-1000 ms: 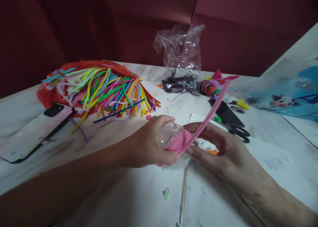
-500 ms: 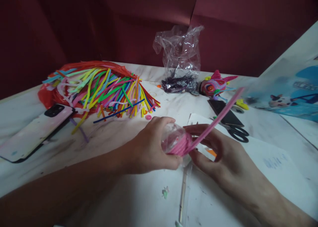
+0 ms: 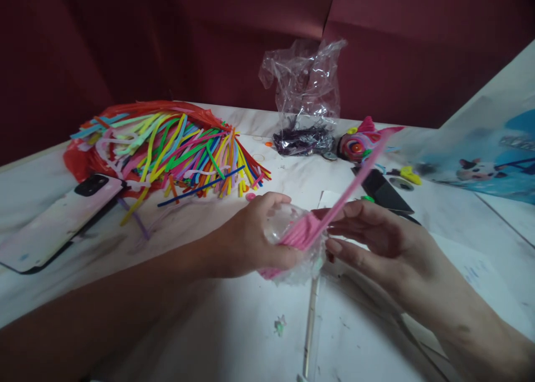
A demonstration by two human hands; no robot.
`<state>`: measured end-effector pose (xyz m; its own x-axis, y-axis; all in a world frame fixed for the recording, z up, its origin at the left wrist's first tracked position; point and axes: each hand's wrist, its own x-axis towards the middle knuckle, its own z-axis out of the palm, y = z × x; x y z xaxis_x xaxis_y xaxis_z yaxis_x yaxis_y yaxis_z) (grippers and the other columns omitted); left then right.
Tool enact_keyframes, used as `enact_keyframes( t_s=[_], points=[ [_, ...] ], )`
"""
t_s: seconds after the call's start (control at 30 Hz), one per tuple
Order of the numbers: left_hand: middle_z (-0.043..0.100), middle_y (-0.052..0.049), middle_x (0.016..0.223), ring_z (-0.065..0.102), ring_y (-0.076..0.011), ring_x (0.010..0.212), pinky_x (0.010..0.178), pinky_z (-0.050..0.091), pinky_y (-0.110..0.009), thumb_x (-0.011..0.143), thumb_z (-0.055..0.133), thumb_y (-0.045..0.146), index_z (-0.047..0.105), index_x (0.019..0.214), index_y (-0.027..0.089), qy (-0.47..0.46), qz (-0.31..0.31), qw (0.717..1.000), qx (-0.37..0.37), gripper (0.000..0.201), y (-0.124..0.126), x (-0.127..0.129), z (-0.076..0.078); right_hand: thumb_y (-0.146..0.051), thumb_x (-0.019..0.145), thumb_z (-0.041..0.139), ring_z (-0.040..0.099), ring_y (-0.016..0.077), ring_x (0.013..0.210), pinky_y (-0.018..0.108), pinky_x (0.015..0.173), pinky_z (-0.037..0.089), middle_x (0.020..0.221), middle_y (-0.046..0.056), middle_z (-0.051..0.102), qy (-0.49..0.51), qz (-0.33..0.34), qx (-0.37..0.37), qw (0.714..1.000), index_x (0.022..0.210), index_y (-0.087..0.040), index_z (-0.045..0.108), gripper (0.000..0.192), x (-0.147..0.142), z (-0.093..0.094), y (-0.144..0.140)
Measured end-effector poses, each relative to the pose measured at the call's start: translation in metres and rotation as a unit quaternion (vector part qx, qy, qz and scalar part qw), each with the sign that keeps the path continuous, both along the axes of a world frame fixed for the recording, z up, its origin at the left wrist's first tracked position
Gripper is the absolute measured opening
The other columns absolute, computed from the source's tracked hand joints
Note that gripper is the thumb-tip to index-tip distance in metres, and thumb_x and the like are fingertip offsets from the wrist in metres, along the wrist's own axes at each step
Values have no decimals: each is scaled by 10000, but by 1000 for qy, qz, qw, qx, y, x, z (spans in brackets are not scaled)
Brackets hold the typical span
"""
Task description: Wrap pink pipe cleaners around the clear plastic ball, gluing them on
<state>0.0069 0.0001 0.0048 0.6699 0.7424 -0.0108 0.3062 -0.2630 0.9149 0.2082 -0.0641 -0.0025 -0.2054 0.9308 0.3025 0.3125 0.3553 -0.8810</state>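
On the far left my phone lies by the heap of coloured pipe cleaners. My left hand is curled shut around a clear ball, held just above the table. Pink turns already cover part of it, by my judgement well under half. My right hand, fingers loosely bent, pinches the pink pipe cleaner, whose long free end is left to wind.
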Motion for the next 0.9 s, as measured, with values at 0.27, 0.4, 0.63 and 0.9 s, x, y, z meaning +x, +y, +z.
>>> enact_keyframes(
  t_s=[0.27, 0.4, 0.63, 0.9],
  points=[
    [496, -85, 1173, 509, -249, 1035, 859, 438, -379, 609, 709, 301, 347, 1213, 177, 8, 9, 1000, -8, 716, -1, 4, 0, -199, 919, 464, 455, 109, 827, 146, 741, 357, 894, 21, 436, -120, -35, 160, 979, 880, -103, 545, 131, -14, 10, -10],
    [492, -81, 1179, 534, -248, 999, 807, 468, -366, 610, 699, 269, 331, 1229, 198, 4, 19, 1000, -19, 724, -9, 5, 1, -190, 936, 448, 452, 103, 805, 152, 702, 353, 883, 12, 436, -141, -46, 168, 975, 897, -112, 547, 132, -16, 7, -13],
    [417, -106, 1279, 441, -255, 1140, 934, 399, -377, 586, 713, 301, 346, 1230, 175, 13, 37, 999, 18, 752, -16, 5, 1, -182, 949, 403, 448, 77, 741, 142, 646, 361, 844, 2, 433, -179, -65, 183, 964, 887, -103, 545, 174, -18, 5, -21],
    [496, -80, 1170, 528, -256, 1009, 817, 467, -375, 597, 713, 316, 376, 1197, 198, -15, 36, 999, -12, 698, -9, 10, -2, -202, 923, 354, 430, 67, 661, 145, 564, 341, 766, 4, 423, -179, -56, 170, 968, 772, -85, 498, 239, -13, 11, -24]
  ],
)
